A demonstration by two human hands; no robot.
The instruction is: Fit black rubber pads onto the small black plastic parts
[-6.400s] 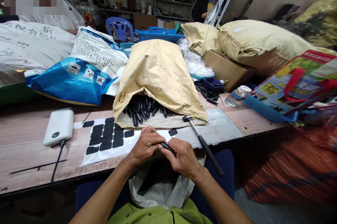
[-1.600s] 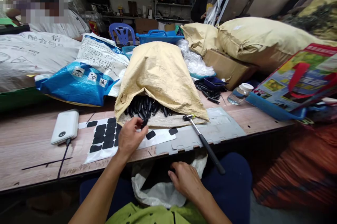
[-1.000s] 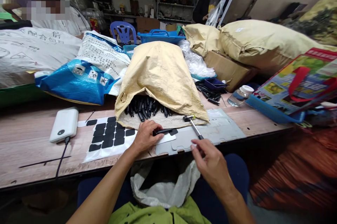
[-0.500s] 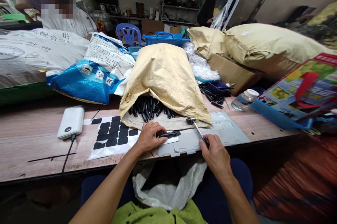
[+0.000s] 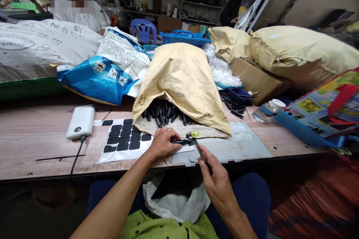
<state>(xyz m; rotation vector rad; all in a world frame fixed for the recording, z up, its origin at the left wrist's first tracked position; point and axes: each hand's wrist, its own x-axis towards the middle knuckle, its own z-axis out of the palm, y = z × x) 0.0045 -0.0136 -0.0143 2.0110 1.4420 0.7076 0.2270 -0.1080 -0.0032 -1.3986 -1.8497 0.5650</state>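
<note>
Head view: my left hand [image 5: 163,144] lies knuckles-up at the near edge of the tabletop [image 5: 42,138], fingers curled and pinching the left end of a slim black part [image 5: 181,141], pressing it flat. The part lies just right of that hand, its long axis running left to right, on the white edge of the pad sheet [image 5: 123,142] where that meets the grey plate [image 5: 238,149]. My right hand [image 5: 217,181] is nearer to me, off the tabletop's edge and above my lap, closed around the handle of the hammer [image 5: 198,148]. The shaft slants up and away to the left from that hand, so the head, with its yellow-green face, sits over the part's free right end; whether it touches I cannot tell. So the part lies ahead and left of my right hand, crosswise to the shaft. Just behind, the sack [image 5: 185,78] gapes with more black parts [image 5: 165,113] in its mouth. A power bank [image 5: 80,122] lies well left, and a white bag [image 5: 174,203] sits in my lap
</note>
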